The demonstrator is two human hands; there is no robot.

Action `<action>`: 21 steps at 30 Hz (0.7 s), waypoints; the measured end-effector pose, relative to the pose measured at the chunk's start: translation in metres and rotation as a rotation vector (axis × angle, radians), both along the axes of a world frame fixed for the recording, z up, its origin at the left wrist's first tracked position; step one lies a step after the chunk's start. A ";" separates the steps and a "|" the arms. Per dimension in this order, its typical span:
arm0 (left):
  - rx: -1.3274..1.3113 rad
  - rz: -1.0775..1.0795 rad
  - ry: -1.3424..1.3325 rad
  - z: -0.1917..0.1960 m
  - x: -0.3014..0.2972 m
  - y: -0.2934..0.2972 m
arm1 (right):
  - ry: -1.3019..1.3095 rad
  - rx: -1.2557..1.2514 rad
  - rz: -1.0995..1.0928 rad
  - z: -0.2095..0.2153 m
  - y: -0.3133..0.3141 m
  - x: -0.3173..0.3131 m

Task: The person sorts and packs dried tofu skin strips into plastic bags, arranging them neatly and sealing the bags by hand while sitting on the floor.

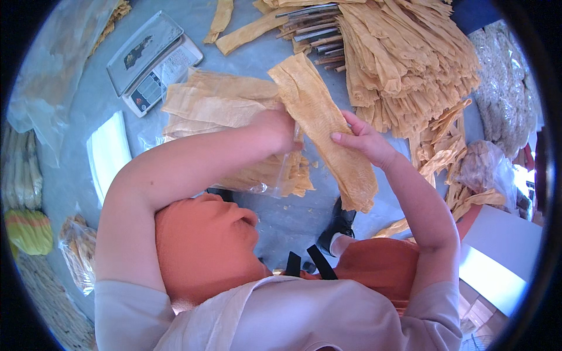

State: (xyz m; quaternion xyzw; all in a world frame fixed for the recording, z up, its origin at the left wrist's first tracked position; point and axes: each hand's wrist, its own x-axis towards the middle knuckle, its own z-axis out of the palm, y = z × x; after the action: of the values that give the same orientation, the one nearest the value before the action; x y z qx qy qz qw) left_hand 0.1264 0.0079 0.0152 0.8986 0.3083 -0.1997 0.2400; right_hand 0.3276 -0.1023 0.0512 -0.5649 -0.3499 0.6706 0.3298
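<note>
The strip [325,131], tan and wrinkled, slants across the centre of the frame, its upper end leaning left. The right hand [370,142] grasps its right edge, thumb on the near face. The left hand [274,130] is bent in at the strip's left side, over the bag [272,187]; its fingers are mostly hidden, so I cannot tell what they hold. The clear bag, left of centre, contains tan sheets [219,93] lying in layers.

Beyond, at the upper right, a big pile [398,64] of similar strips lies beside a cluster of rods [316,32]. Loose pieces [436,149] trail below the pile. A scale [158,70] stands at the upper left, with a white stack [109,153] below it. At the far left is a yellow bag [29,232]; at the lower right, a white panel [497,263]. A black shoe [338,227] shows beneath the strip's lower end.
</note>
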 end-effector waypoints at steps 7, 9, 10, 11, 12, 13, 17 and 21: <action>0.031 0.014 -0.077 0.010 -0.022 -0.017 | -0.024 0.020 0.006 0.007 -0.006 0.001; 0.038 0.057 -0.162 0.007 -0.036 -0.015 | -0.024 0.023 0.016 0.005 -0.011 0.003; 0.050 0.076 -0.222 0.001 -0.044 -0.016 | -0.020 0.025 0.025 0.004 -0.012 0.004; 0.061 0.095 -0.281 0.000 -0.049 -0.016 | -0.016 0.025 0.034 0.002 -0.014 0.003; 0.041 0.095 -0.217 -0.002 -0.049 -0.017 | 0.019 0.017 0.029 -0.001 -0.015 0.000; 0.020 0.093 -0.153 -0.005 -0.048 -0.018 | 0.054 0.010 0.023 -0.003 -0.015 -0.002; 0.054 0.019 -0.136 -0.009 -0.041 -0.024 | 0.076 -0.016 0.028 -0.009 -0.019 -0.008; -0.269 0.310 -0.280 -0.033 -0.053 -0.006 | 0.086 -0.055 0.131 -0.005 -0.022 -0.013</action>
State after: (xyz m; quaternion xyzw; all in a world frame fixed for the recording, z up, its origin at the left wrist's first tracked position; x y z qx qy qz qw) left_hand 0.0739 0.0019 -0.0180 0.8195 0.3767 -0.0734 0.4256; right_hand 0.3148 -0.1244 0.0463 -0.5204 -0.3529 0.7238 0.2842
